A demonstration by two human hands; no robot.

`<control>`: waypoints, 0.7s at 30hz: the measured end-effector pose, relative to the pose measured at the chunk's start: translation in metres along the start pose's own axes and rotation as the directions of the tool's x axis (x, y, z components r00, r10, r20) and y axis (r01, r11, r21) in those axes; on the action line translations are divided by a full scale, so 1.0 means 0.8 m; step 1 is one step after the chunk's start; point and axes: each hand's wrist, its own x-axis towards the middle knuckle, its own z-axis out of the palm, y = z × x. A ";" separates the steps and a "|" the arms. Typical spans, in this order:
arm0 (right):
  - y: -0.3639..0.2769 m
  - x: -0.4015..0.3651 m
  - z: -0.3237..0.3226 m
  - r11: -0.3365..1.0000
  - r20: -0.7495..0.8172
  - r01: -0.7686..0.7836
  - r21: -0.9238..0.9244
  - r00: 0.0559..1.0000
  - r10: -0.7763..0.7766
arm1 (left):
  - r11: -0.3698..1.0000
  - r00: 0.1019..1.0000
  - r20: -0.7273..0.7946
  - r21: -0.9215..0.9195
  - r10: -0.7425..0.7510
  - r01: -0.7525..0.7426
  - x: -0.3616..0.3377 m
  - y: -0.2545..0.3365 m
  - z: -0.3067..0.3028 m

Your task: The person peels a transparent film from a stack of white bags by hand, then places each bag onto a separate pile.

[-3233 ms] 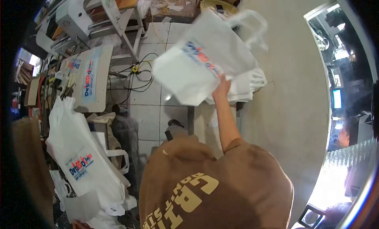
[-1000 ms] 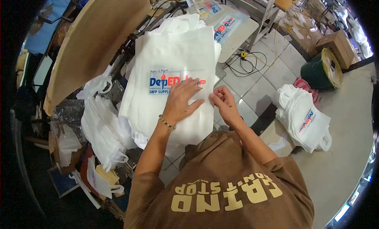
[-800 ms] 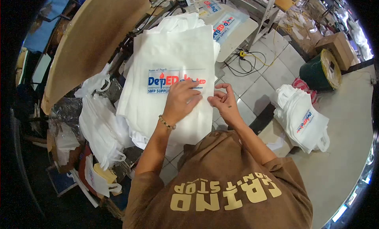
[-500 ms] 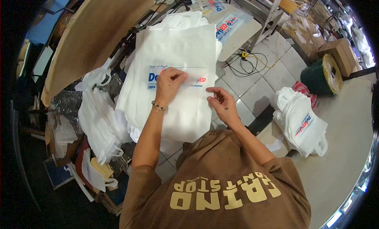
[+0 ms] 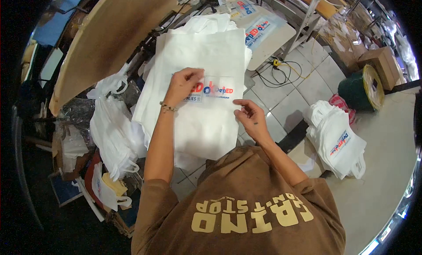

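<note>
A stack of white fabric sheets (image 5: 202,132) lies in front of me, with a blue and red print (image 5: 216,89) across the top one. Over the left part of the print is my left hand (image 5: 184,84), its fingers pinched together; whether something thin is between them is too small to tell. My right hand (image 5: 251,116) is at the right edge of the top sheet, thumb and forefinger apart and the other fingers curled, with nothing visible in it.
White bags (image 5: 112,134) hang at the left beside a curved wooden board (image 5: 103,39). More printed bags (image 5: 336,143) lie on the right-hand table (image 5: 380,167), near a green roll (image 5: 362,90). Printed plastic sheets (image 5: 261,30) and cables (image 5: 281,70) are further back.
My left hand has moved a little left across the print, uncovering more of its middle. My right hand has hardly moved. The whole view has shifted slightly.
</note>
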 end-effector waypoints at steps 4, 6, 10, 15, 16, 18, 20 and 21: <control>-0.013 -0.004 0.007 0.996 -0.029 -0.065 0.055 0.997 0.067 | 0.985 0.950 -0.290 0.157 0.119 -0.076 0.006 -0.023 -0.069; -0.008 -0.002 0.006 0.996 -0.020 -0.065 0.058 0.998 0.066 | 0.824 0.927 -0.248 0.557 0.282 -0.102 -0.009 -0.032 -0.081; -0.008 -0.001 0.007 0.997 -0.017 -0.067 0.040 0.998 0.067 | 0.703 0.953 -0.124 0.702 0.278 -0.114 -0.023 -0.016 -0.078; 0.005 0.000 0.005 0.987 0.002 -0.053 0.148 0.999 0.054 | 0.701 0.929 -0.156 0.700 0.336 -0.137 -0.013 -0.015 -0.079; 0.005 0.001 0.006 0.987 0.005 -0.052 0.150 0.999 0.052 | 0.699 0.928 -0.158 0.702 0.337 -0.135 -0.014 -0.009 -0.079; 0.004 0.000 0.007 0.987 -0.003 -0.056 0.148 0.998 0.057 | 0.673 0.942 -0.093 0.722 0.323 -0.159 -0.018 -0.001 -0.079; 0.007 0.000 0.007 0.988 -0.011 -0.050 0.145 0.999 0.052 | 0.665 0.941 -0.076 0.727 0.329 -0.174 -0.018 -0.006 -0.080; 0.008 0.002 0.008 0.989 -0.022 -0.040 0.144 0.999 0.044 | 0.653 0.939 -0.056 0.733 0.339 -0.192 -0.017 -0.004 -0.081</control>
